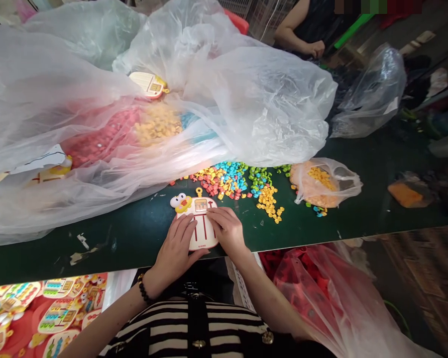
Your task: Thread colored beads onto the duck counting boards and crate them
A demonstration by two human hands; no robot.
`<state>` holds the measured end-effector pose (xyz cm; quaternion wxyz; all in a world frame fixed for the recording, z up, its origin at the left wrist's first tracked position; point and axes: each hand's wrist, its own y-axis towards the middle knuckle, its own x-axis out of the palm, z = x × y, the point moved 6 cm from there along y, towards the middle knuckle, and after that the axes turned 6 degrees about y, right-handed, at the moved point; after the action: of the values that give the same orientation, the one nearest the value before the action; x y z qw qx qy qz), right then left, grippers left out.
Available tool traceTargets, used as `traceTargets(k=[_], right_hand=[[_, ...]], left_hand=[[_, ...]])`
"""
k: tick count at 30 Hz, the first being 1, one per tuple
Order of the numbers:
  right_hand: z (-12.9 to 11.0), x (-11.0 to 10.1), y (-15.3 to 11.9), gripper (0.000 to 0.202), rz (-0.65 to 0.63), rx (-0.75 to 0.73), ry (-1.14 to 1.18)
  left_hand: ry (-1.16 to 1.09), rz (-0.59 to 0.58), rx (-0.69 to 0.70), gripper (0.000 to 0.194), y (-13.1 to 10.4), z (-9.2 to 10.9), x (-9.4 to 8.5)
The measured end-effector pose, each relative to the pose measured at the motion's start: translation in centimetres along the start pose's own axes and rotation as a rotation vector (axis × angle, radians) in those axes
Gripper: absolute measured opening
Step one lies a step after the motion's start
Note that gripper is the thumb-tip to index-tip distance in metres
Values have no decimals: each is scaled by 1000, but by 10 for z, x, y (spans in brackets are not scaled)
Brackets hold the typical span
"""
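A white toy board [205, 228] with red slots, a small picture window and a yellow ring at its top lies on the green table. A big-eyed yellow duck-like head [181, 202] sits at its upper left corner. My left hand [176, 251] holds the board, fingers over its left side and thumb along its lower edge. At the upper right slot, the fingertips of my right hand [227, 229] are pressed together on the board; whatever they pinch is hidden. Just beyond lie small loose beads [229, 179] in red, yellow, blue and green.
Large clear plastic bags [283, 99] cover the table's back, with red and yellow beads [159, 124] under the film. A small bag [315, 184] of yellow-orange pieces stands right. Finished-looking boards [59, 313] fill a red container lower left. A red-filled bag [313, 288] hangs lower right. Another person's arm [294, 35] shows behind.
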<state>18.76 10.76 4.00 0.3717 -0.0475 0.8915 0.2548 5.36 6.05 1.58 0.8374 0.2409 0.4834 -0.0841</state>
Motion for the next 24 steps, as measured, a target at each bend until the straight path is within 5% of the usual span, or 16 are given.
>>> traceTargets(k=[4,7,12,17,24], right_hand=[[-12,19,6,22,-89,-27,138],[-15,12,8,19,-165,-28,239],[26,-25,20,21,61,160,1],[52,-11,28,26,-39,151,-158],[55,-22,24,27,47,175,-142]], left_hand=[[-65,68,-39,79,-1,-3,-2],[-68,117,-73,85,-2,-5,-4],[9,-26,-40,78,1,-3,0],[99,-50,-1,60,3,2,-2],[108,-55,-7,59,2,3,-3]])
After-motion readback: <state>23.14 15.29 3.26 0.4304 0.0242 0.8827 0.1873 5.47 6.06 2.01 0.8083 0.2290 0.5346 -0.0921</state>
